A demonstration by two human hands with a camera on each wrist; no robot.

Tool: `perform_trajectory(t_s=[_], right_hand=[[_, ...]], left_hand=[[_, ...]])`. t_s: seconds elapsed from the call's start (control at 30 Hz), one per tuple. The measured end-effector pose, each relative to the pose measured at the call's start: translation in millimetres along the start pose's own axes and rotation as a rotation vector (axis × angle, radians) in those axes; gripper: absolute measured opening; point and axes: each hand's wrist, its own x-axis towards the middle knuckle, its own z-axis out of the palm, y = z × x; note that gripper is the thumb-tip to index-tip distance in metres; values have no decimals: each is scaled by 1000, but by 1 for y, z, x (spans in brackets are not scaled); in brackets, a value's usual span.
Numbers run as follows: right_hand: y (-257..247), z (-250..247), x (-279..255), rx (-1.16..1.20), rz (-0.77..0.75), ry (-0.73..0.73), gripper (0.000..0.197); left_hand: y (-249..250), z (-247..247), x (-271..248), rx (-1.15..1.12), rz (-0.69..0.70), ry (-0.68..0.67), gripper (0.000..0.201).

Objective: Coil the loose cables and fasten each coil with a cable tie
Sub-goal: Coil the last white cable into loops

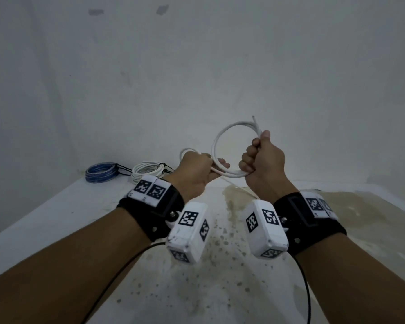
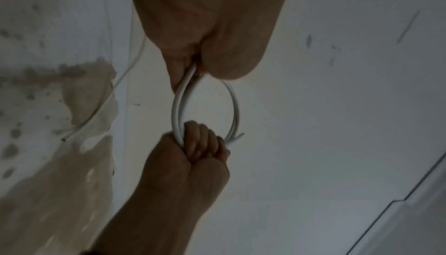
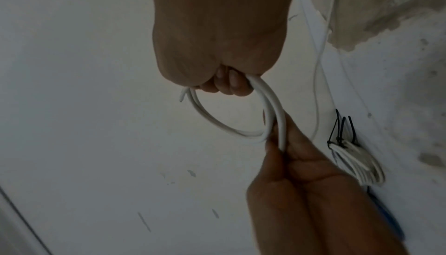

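Both hands hold a white cable [image 1: 216,139] in the air above a stained white table [image 1: 80,206], bent into a loop of two or three turns. My right hand [image 1: 260,157] grips the right side of the loop in a fist, and the cable's cut end [image 1: 255,120] sticks up past the thumb. My left hand [image 1: 199,171] pinches the loop's lower left side [image 3: 281,125]. In the left wrist view the loop [image 2: 176,104] spans between both hands. A loose tail of the cable [image 2: 113,91] trails down onto the table.
Two finished coils lie at the table's far left against the wall: a blue one [image 1: 101,172] and a white one [image 1: 147,172], each bound with black cable ties [image 3: 337,135]. The wall [image 1: 197,66] stands close behind. Black wrist-camera leads [image 1: 117,274] hang under my forearms.
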Motion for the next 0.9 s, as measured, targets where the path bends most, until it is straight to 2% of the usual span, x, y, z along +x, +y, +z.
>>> perform_trajectory(t_s=[0.03,0.1,0.33,0.4,0.47,0.57,0.7,0.77,0.9], right_hand=[[-2,-1,0,33,10,0,43],[-3,0,1,77,19,0,43],[11,8,-8,-39,58,-37,42],[12,5,-9,-51,74,-42,42],[11,0,-9,-44,78,-51,42],[7,-4,-10,-21,89,-84,43],[12,-4,-12,-76,133,-140,44],[14,-4,-13,-91,155,-160,45],[17,-4,-13,-129,162,-169,44]], left_hand=[[0,-2,-1,5,-20,-71,26],[4,-8,-5,-19,-43,-108,25],[3,-9,5,82,118,164,22],[5,-11,9,107,142,204,24],[10,-13,8,109,112,178,21],[15,-18,10,163,105,114,42],[24,-16,9,320,212,64,13],[27,-15,10,428,264,48,20],[33,-16,15,531,336,59,20]])
